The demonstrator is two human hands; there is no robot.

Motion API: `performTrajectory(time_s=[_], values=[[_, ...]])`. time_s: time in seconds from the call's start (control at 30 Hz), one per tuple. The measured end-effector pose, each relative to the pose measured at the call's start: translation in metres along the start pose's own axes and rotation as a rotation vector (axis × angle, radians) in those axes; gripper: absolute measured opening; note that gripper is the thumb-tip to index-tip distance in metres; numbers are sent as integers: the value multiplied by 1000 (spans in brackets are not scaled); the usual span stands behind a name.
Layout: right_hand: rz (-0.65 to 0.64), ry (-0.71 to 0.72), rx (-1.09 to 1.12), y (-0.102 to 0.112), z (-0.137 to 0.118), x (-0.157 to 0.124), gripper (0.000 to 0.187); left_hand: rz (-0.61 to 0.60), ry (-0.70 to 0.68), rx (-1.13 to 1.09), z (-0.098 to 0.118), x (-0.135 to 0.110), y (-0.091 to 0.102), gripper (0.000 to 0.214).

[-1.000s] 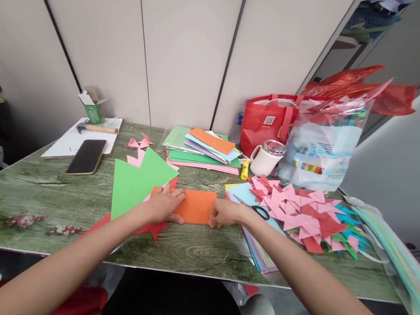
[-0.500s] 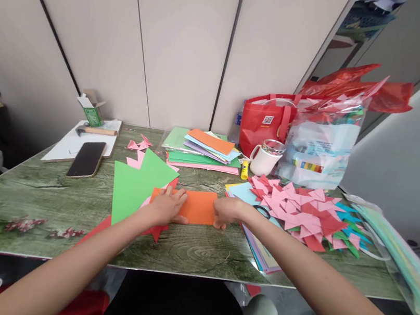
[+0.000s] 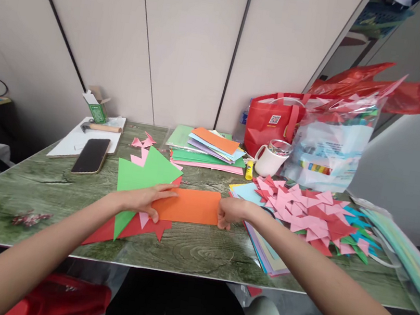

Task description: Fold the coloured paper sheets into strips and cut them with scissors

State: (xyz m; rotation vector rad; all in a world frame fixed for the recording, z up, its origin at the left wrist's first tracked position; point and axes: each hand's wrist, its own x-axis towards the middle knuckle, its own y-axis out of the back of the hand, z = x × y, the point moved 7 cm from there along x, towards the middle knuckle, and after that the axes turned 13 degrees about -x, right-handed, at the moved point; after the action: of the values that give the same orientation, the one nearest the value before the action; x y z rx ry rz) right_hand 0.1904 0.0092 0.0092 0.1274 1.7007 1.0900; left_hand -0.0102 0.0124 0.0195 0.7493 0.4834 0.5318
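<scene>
A folded orange paper rectangle (image 3: 190, 205) lies on the green wood-grain table (image 3: 196, 250). My left hand (image 3: 146, 199) rests flat on its left end, fingers stretched out. My right hand (image 3: 230, 212) pinches the paper's right edge with curled fingers. Under the left end lie a green paper triangle (image 3: 140, 173) and red paper pieces (image 3: 132, 227).
A heap of pink and red folded triangles (image 3: 304, 213) covers flat sheets at the right. A stack of coloured paper (image 3: 207, 149), a glue stick (image 3: 249, 170), a white mug (image 3: 271, 158), a red bag (image 3: 274, 120), a phone (image 3: 91, 155) and a hammer (image 3: 98, 127) stand further back.
My left hand has slid leftwards along the orange paper and flattened out, uncovering more of the sheet. My right hand stays at the right edge.
</scene>
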Motion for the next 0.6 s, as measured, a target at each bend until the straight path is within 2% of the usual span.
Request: performTrajectory(time_s=[0.23, 0.37, 0.47, 0.53, 0.6], values=[[18, 54, -49, -4, 1, 1, 19, -35, 49, -66, -3, -2, 3, 76], [94, -18, -180, 6, -9, -9, 17, -9, 69, -162, -12, -9, 1, 74], [219, -77, -271, 15, -20, -17, 18, 158, 26, -68, -18, -17, 9, 73], [357, -26, -314, 18, -32, -19, 26, 366, 49, -3, -28, -25, 23, 69], [520, 78, -360, 17, -46, -21, 32, 525, 132, 63, -42, -33, 35, 71]])
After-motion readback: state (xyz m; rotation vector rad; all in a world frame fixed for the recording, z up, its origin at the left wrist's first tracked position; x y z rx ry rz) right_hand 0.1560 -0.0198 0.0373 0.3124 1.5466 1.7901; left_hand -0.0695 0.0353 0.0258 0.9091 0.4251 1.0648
